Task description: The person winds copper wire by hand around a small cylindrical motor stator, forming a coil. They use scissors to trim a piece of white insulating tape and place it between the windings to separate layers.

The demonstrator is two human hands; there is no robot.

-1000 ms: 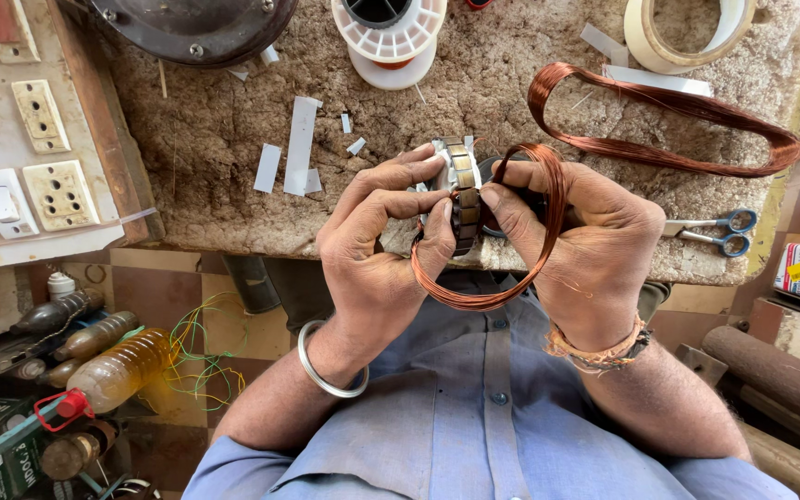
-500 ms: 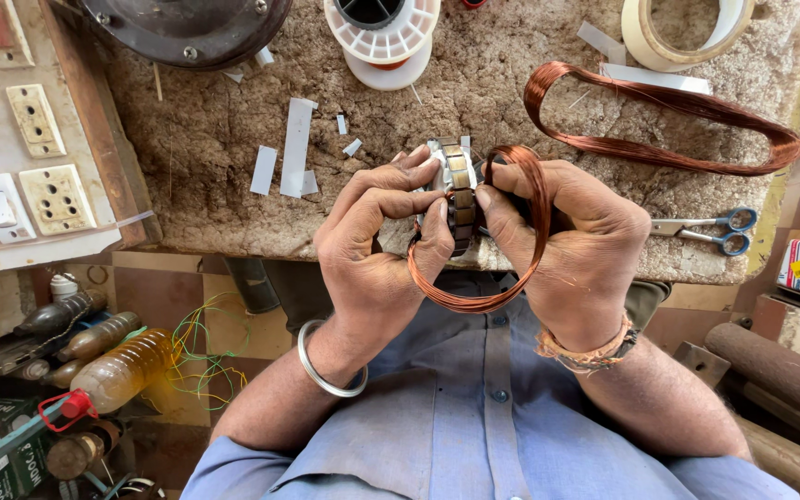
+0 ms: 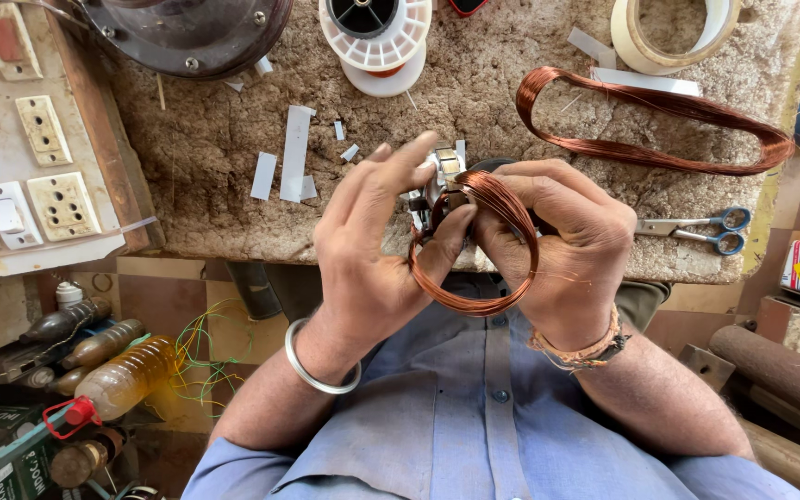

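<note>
My left hand (image 3: 372, 255) and my right hand (image 3: 562, 245) meet over the bench edge around a small metal motor core (image 3: 443, 176). A copper wire coil (image 3: 474, 250) loops from the core down between my palms. My right hand grips the core and the coil's upper side. My left thumb presses on the coil's left side, and the left fingers are spread above the core. The core's lower part is hidden by my fingers.
A long loose copper coil (image 3: 659, 130) lies on the rough bench top (image 3: 196, 157) at right, with scissors (image 3: 692, 227) below it. A white spool (image 3: 377, 37), a tape roll (image 3: 673, 32) and white paper strips (image 3: 293, 153) lie farther back. A socket board (image 3: 20, 176) sits left, bottles (image 3: 122, 380) below.
My left fingers have lifted and spread away from the core, and the left thumb now presses the coil. The coil has turned slightly in my hands.
</note>
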